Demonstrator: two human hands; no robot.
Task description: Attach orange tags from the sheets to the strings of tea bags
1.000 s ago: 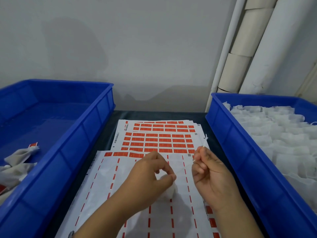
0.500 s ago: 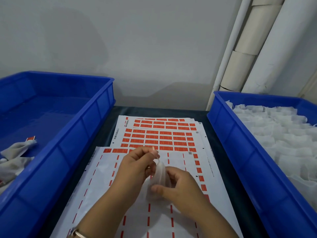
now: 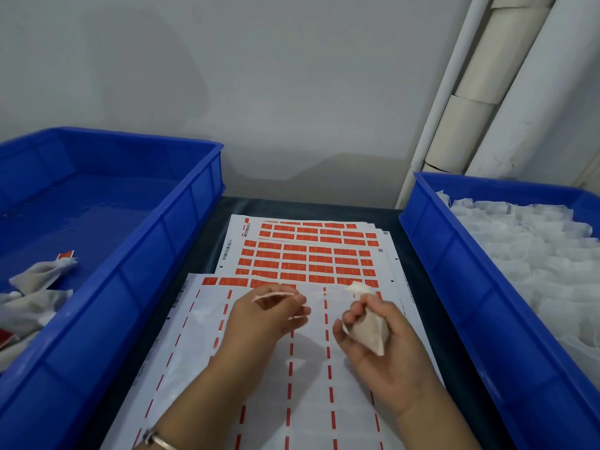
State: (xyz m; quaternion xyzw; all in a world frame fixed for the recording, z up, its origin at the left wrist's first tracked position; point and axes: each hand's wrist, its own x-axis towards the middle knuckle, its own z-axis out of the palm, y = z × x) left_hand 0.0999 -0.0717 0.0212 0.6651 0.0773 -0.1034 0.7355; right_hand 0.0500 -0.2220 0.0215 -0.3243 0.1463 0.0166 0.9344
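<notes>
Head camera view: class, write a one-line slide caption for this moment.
Right hand grips a tea bag above the tag sheets; left hand pinches its string, between two blue bins.

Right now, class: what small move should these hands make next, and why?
Probably the left hand carries the string to the nearest orange tags: the right hand already grips the tea bag, and no tag shows on its string.
</notes>
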